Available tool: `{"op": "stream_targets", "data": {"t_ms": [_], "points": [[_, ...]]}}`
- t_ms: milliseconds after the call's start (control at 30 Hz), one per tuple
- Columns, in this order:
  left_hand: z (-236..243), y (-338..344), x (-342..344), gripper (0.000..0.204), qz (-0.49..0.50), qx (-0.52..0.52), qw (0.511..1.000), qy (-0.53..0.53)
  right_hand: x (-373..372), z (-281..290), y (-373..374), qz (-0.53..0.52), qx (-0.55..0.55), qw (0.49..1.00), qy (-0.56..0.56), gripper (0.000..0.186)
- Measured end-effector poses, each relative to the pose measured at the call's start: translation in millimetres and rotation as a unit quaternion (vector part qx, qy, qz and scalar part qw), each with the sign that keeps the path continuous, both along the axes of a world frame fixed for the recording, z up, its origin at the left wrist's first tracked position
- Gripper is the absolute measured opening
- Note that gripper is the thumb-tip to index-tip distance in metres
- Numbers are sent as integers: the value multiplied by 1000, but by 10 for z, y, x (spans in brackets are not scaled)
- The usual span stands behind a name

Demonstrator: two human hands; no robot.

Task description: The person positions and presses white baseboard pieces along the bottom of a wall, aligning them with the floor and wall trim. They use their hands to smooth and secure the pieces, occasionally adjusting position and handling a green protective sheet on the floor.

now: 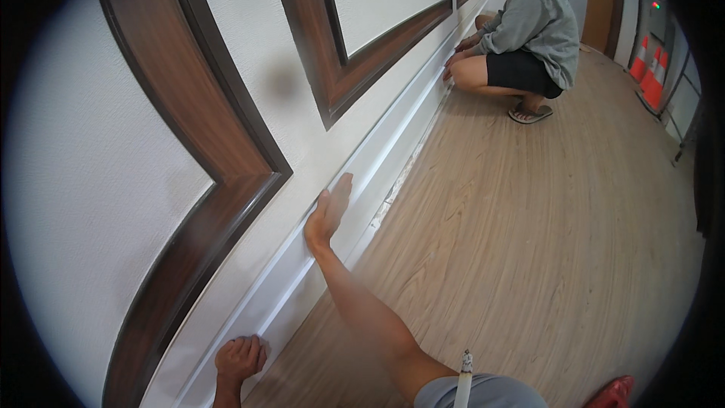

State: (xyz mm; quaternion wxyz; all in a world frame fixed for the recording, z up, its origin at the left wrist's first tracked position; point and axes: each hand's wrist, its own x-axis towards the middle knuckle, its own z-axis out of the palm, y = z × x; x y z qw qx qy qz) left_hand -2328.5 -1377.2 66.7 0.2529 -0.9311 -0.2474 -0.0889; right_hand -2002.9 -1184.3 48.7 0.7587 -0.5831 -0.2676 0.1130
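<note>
A long white baseboard moulding [381, 147] runs along the foot of the wall, with a raised lip along its length. Low at the near end, my left hand [242, 357] rests against the moulding with its fingers curled into a fist; nothing shows in it. Further along, my right hand [330, 208] lies flat against the moulding's face, fingers stretched out toward the far end. A co-worker [526, 30] in a grey hoodie and black shorts squats farther down the wall, both hands at the same strip.
Brown wood frame mouldings [249, 189] stand out from the white textured wall [91, 181]. The floor [513, 242] is wood-grain. Orange-and-white cones [651, 75] stand at the far right. A lit cigarette [464, 387] juts in at the lower edge; a red object [613, 393] lies nearby.
</note>
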Motion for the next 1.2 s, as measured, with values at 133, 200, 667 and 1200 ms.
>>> {"op": "stream_targets", "data": {"t_ms": [133,200,667,1200], "points": [[-3,4,-2,26,4,-4,1000,0,2,-4,8,3,4,1000,8,64],[-2,8,-1,26,-5,6,1000,0,3,-6,9,3,2,1000,12,64],[1,-4,16,26,2,11,1000,-3,3,-33,6,-7,15,1000,-15,64],[-5,-15,60,44,40,59,997,15,9,-16,6,-7,21,1000,-9,63]]}}
